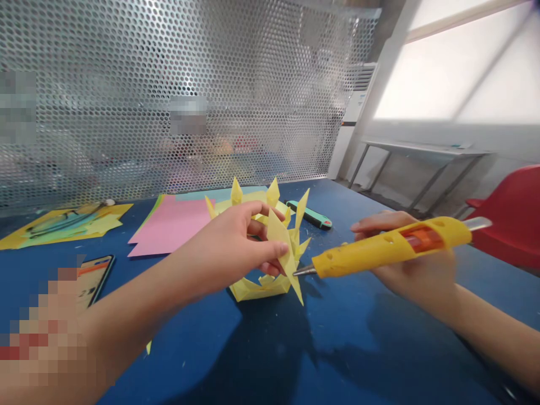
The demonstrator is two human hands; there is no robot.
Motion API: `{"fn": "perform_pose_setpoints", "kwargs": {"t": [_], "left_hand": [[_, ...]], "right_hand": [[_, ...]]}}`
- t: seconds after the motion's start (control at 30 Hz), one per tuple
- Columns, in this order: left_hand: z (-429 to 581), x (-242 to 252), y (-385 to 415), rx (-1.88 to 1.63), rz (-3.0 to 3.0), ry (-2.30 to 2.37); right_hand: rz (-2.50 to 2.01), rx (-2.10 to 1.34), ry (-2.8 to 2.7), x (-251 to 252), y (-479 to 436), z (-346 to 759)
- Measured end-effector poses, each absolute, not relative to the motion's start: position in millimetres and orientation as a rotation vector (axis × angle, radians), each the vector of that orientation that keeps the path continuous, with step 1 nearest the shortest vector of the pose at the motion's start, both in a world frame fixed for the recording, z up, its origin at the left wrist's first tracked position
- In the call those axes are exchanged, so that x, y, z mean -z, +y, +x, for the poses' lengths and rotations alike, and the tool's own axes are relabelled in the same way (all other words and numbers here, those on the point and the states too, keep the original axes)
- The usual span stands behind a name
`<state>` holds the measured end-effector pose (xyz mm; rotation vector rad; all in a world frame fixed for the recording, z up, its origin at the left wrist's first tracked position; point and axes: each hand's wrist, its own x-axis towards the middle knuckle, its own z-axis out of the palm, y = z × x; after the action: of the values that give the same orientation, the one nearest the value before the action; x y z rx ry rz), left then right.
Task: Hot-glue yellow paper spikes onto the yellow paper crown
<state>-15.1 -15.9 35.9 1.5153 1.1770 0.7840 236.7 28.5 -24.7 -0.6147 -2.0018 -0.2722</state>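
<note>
My left hand (234, 247) pinches a pointed flap of a yellow folded-paper ring with spikes (270, 275), which rests on the blue table (295, 349). My right hand (405, 264) grips a yellow pen-shaped glue gun (379, 250) held level. Its metal tip (301, 271) touches the yellow paper just below my left fingers. An orange part shows through the gun's body.
Pink and green paper sheets (172, 225) lie behind the ring. A teal utility knife (310, 216) lies further back. A phone (95, 278) sits at the left beside yellow paper scraps (63, 225). A perforated metal screen (169, 95) closes the back; a red chair (514, 214) stands right.
</note>
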Motion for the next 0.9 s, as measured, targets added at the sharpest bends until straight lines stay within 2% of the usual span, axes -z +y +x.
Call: {"fn": "perform_pose_setpoints", "kwargs": {"t": [0.7, 0.9], "left_hand": [[-14.0, -44.2, -16.5, -0.796, 1.437, 1.262], [-14.1, -42.4, -17.5, -0.802, 1.484, 1.246]], "right_hand": [[-0.552, 0.103, -2.019, 20.3, 24.7, 233.0], [-0.589, 0.156, -1.986, 25.4, 26.7, 237.0]]}}
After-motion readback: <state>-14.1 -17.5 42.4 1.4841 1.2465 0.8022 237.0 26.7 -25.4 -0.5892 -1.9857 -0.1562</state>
